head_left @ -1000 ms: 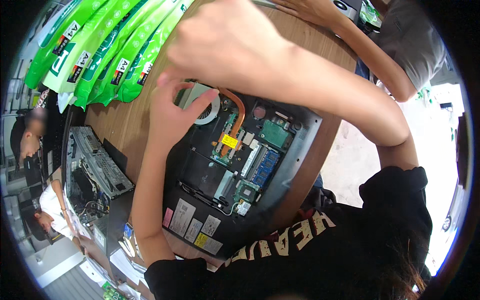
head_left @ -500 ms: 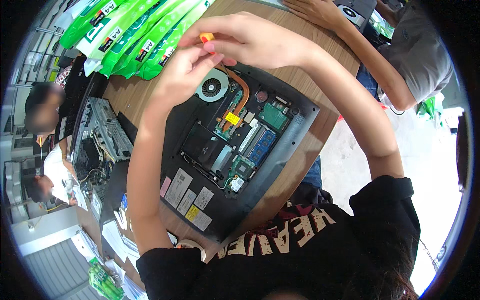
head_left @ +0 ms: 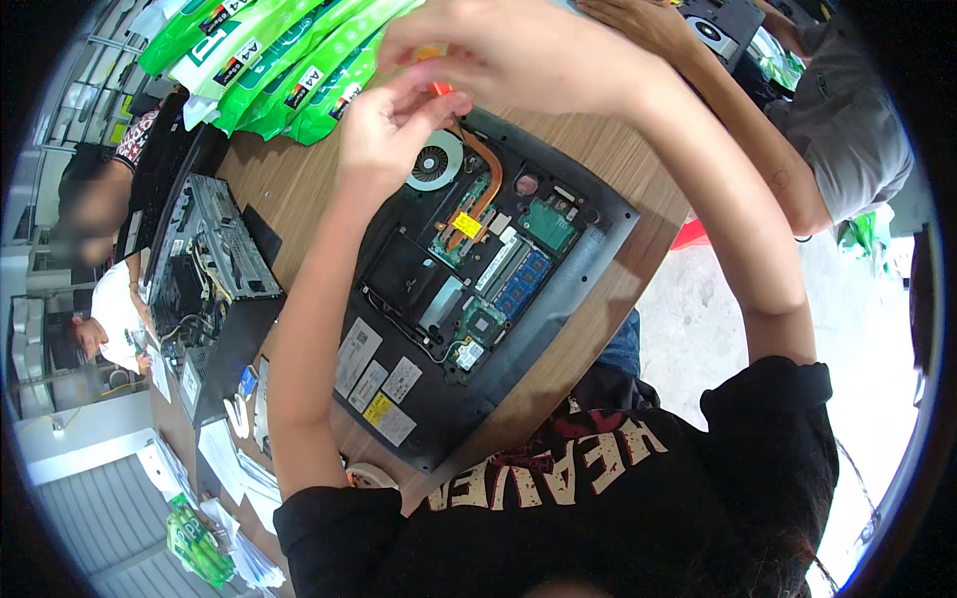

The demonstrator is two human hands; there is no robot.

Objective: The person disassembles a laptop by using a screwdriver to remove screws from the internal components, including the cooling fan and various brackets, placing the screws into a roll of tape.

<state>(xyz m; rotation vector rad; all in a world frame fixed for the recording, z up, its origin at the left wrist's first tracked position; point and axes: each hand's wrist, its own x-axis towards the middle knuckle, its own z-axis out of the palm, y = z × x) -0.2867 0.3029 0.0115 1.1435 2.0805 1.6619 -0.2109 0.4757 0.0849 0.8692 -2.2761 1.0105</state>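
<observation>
A black laptop (head_left: 409,439) lies bottom up on the wooden table, its cover off. Inside show a round fan (head_left: 433,162), a copper heat pipe (head_left: 489,177), a blue memory module (head_left: 523,282) and a green board (head_left: 547,227). Over the laptop's far edge, just beyond the fan, both my hands meet on a small screwdriver (head_left: 440,89) with an orange and yellow handle. My left hand (head_left: 384,125) pinches it low between thumb and fingers. My right hand (head_left: 488,55), blurred, closes round the handle's top. The screwdriver's tip is hard to make out.
Green and white paper packs (head_left: 289,75) lie at the far left. An opened computer case (head_left: 214,244) stands left of the laptop. At the far right a person's arm (head_left: 738,110) rests by another device (head_left: 713,35). More people are at left.
The view has shifted a little. My right hand has moved up and turned about the screwdriver's handle, now blurred. My left hand keeps its pinch; the laptop stays put on the table.
</observation>
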